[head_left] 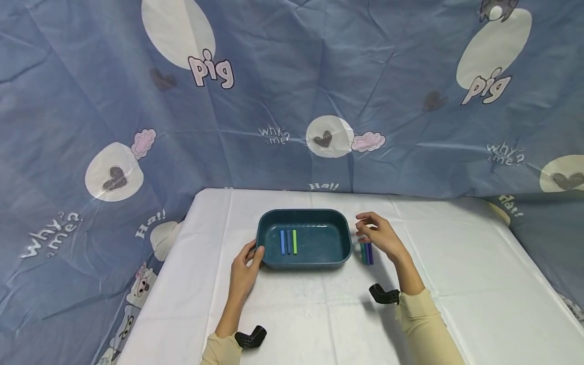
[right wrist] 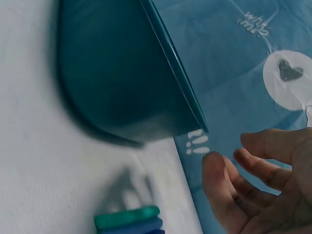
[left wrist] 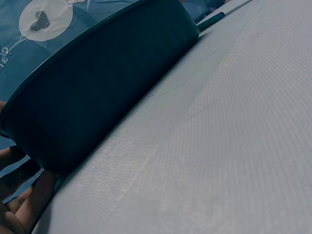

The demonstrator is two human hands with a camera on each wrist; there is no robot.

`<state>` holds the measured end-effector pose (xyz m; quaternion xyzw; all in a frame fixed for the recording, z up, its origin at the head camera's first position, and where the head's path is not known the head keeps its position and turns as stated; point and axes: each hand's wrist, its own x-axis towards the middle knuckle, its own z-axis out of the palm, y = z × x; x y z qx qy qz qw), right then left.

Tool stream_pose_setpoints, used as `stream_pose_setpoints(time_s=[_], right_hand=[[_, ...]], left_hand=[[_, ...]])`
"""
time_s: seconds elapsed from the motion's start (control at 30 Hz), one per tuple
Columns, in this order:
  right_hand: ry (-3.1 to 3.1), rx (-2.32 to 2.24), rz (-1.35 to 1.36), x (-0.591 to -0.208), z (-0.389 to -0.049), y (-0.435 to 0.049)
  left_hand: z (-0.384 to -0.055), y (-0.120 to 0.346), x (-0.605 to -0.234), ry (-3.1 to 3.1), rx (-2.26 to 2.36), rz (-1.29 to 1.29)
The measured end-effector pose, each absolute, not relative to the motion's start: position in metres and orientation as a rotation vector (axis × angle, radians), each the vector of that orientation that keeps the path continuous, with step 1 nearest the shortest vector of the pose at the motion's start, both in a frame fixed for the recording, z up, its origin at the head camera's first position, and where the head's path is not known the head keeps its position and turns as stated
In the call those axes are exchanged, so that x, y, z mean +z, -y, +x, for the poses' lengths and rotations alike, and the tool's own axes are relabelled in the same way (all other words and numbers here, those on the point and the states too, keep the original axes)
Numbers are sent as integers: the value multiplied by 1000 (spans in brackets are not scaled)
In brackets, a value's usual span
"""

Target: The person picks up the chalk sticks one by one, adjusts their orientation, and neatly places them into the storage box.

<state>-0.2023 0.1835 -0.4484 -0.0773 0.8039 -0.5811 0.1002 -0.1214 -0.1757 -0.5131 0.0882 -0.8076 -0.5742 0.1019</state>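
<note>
A dark teal tray (head_left: pixel 319 264) stands on the white cloth. Inside, towards its left end, a blue stick (head_left: pixel 282 242), a darker blue stick (head_left: pixel 288 242) and a lime green stick (head_left: pixel 294 242) lie side by side. My left hand (head_left: pixel 244 271) holds the tray's left end near the front corner, thumb at the rim and other fingers along the outer wall. To the right of the tray, my right hand (head_left: pixel 380 235) hovers with fingers loosely bent and nothing between them. Below it lie green (right wrist: pixel 127 217), blue (right wrist: pixel 134 226) and purple (head_left: pixel 370 254) sticks, partly hidden by the fingers in the head view.
White cloth (head_left: pixel 296 314) covers the table. Behind it hangs a blue printed curtain (head_left: pixel 274 167), which also closes off both sides. A black wrist device (head_left: pixel 251 337) sits on the left wrist and another black device (head_left: pixel 383 294) on the right.
</note>
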Motion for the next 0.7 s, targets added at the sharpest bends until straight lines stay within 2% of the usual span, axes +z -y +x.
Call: stream_pose_setpoints(time_s=[0.7], right_hand=[[-2458,-1624,-147,-465,-198,-218]], left_hand=[[-120,176,-512,2394,-1674,259]])
